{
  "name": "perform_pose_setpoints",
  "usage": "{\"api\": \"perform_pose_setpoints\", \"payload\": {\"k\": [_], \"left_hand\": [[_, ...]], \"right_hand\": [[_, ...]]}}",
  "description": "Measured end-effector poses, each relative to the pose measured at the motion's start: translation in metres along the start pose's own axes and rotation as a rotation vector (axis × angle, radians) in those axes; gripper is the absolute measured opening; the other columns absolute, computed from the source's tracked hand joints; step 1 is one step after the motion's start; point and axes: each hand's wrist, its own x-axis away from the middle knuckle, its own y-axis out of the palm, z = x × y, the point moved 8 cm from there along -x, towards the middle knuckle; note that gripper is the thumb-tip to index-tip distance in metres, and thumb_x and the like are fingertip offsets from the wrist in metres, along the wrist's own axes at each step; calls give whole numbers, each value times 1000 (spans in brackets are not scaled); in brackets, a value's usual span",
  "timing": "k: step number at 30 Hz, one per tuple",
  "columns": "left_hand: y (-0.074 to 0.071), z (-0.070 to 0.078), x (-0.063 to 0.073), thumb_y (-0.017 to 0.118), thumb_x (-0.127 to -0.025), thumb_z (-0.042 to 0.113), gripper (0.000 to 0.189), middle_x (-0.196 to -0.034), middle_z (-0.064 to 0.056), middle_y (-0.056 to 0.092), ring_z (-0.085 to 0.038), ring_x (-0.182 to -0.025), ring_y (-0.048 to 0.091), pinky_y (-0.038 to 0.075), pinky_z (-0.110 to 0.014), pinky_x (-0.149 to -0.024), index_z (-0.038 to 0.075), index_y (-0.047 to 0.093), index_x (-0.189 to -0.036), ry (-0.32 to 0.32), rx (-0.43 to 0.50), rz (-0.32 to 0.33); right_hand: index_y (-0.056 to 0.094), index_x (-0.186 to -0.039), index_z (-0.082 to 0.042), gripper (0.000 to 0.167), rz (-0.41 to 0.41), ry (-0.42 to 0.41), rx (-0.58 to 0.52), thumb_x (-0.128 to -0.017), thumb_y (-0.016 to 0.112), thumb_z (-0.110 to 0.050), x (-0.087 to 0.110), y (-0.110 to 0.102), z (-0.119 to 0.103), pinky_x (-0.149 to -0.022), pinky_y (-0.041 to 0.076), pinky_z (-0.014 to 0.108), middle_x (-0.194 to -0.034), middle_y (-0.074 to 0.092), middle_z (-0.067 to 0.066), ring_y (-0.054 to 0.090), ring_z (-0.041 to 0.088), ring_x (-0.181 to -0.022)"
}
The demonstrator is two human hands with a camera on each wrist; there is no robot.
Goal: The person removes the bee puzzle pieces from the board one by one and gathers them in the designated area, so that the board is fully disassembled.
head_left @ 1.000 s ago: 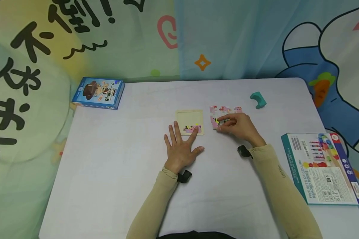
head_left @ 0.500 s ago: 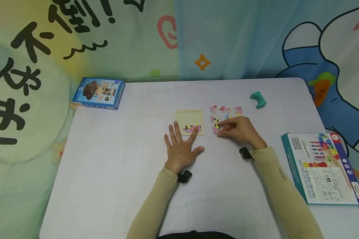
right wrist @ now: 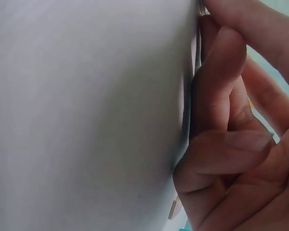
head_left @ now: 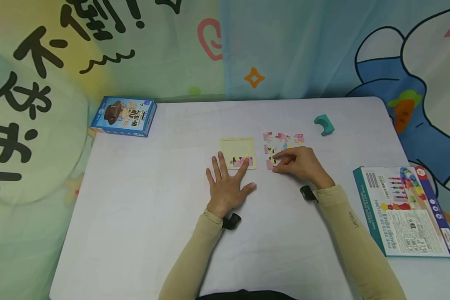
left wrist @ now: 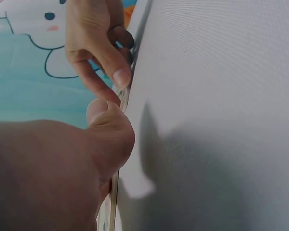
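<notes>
My left hand lies with spread, straight fingers over the near edge of a cream puzzle tray. A few joined pink puzzle pieces sit in the tray's near right part, partly under the index finger. To the right, my right hand pinches a pink, black and yellow puzzle piece between thumb and index finger, low over the tabletop. Loose puzzle pieces lie in rows beyond it, some hidden by this hand. In the right wrist view, the fingers are bent at the table surface.
A teal arch-shaped block stands at the back right. A large flat box lies along the right side, partly past the table edge. At the back left is a blue game box. A printed curtain hangs behind the white table.
The right hand has shifted slightly toward the near side with the puzzle piece, uncovering more of the loose pieces. Over the last half second it stays nearly still. The left hand has not moved.
</notes>
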Motion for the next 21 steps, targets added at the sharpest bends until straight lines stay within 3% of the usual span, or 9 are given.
{"api": "perform_pose_setpoints", "payload": {"k": [14, 21], "left_hand": [[-1, 2, -1, 62, -100, 63, 81, -173, -29, -19, -50, -161, -20, -4, -71, -127, 40, 26, -168, 7, 19, 0], [-3, 3, 1, 63, -98, 66, 83, -173, -32, -19, -52, -161, -19, -1, -71, -127, 43, 25, -168, 13, 6, 5]], "right_hand": [[82, -113, -9, 38, 27, -40, 30, -80, 95, -22, 0, 0, -6, -69, 48, 27, -81, 79, 2, 68, 15, -74], [83, -110, -8, 34, 74, -118, 30, -81, 94, -22, -6, 0, -24, -67, 48, 26, -81, 79, 4, 68, 13, -71]]}}
